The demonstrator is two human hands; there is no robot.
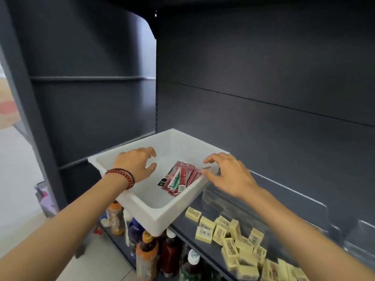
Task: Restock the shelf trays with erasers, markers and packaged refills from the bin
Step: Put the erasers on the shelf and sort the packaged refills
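Note:
A white plastic bin [142,207] stands on the dark shelf, its near corner jutting past the shelf edge. Inside it lies a loose pile of red packaged refills [182,176]. My left hand [136,165] hovers over the bin's left side, fingers loosely spread and holding nothing. My right hand [229,173] is at the bin's right rim, its fingertips touching the top end of the refill packets. Several pale yellow erasers [239,242] lie in a clear shelf tray [288,197] to the right of the bin.
Dark shelf back panels rise behind the bin. Below the shelf edge stand several bottles [148,254] on a lower shelf. The floor shows at the left. Another clear tray section [363,236] sits at the far right.

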